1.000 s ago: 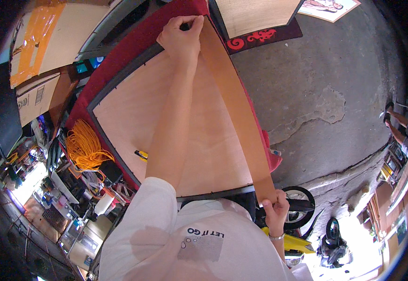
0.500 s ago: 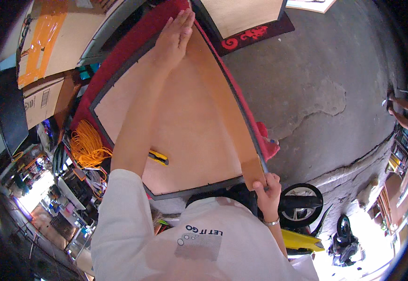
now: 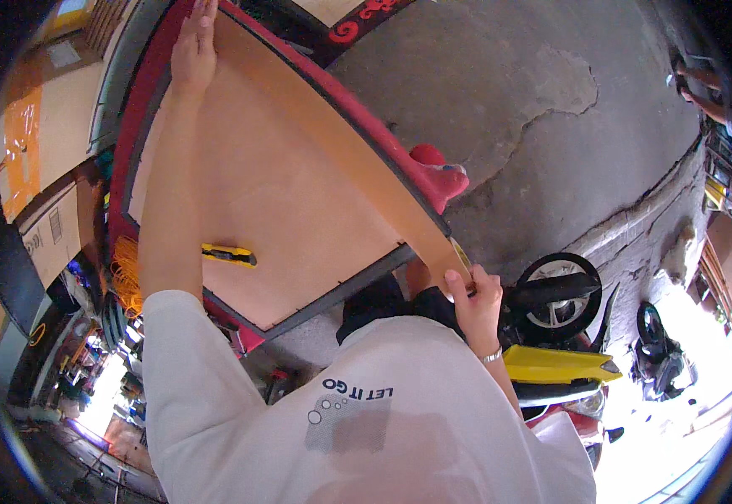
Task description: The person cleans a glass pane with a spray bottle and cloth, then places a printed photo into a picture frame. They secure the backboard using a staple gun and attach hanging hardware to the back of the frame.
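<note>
A large tan board [image 3: 290,202] with a dark border lies before me on a red padded surface [image 3: 135,109]. Along its right side runs a wide strip of brown tape [image 3: 324,126]. My left hand [image 3: 194,55], fingers straight and together, rests flat at the strip's far end. Beyond the board's near right corner, my right hand [image 3: 477,302] is closed on the brown tape roll [image 3: 462,254], of which only a part shows. The strip reaches past that corner to it. A yellow and black utility knife [image 3: 230,254] lies on the board beside my left forearm.
Orange cord [image 3: 127,273] is heaped by the board's left corner. Cardboard boxes [image 3: 55,118] stand at the left. A motorbike wheel [image 3: 555,294] and a yellow panel [image 3: 559,365] are close to my right arm. Cracked concrete floor [image 3: 500,92] lies right; another person's hands [image 3: 702,92] show at the far right.
The view has turned, so the board appears farther left. My right hand has moved away from the near corner, with more tape stretching past it. My left hand stays at the far end.
</note>
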### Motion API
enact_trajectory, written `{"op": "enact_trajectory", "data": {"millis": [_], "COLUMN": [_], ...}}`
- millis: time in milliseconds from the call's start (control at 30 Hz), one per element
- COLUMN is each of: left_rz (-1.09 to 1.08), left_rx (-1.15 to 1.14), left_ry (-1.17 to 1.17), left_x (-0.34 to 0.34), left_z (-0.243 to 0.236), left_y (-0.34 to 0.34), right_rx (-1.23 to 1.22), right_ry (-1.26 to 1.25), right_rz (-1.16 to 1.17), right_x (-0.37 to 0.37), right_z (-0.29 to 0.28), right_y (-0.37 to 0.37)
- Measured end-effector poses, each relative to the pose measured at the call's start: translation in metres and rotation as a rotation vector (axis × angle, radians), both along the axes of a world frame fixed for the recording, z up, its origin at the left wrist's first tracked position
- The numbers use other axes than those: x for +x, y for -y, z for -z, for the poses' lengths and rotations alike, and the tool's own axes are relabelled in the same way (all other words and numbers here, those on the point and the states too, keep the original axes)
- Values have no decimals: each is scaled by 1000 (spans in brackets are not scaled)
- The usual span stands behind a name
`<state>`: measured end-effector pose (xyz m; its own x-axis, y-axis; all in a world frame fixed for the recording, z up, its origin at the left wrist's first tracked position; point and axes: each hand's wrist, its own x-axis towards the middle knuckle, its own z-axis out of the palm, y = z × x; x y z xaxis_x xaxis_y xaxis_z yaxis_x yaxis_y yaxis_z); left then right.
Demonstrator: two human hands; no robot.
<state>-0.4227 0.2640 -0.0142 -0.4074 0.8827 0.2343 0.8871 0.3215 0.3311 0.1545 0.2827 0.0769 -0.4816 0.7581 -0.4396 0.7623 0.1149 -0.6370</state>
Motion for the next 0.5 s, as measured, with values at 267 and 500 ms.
{"op": "enact_trajectory", "data": {"millis": [267,500], "left_rz": [-15,-33], "left_rx": [-28,-21], "left_ry": [-48,12], "left_x": [-3,5], "left_z": [-1,-4], "left_y": [8,8], "right_rx": [-150,-129], "right_ry": [-37,-44], "right_rz": [82,89], "right_x": [7,10], "right_z": [22,31], "right_y": [0,1]}}
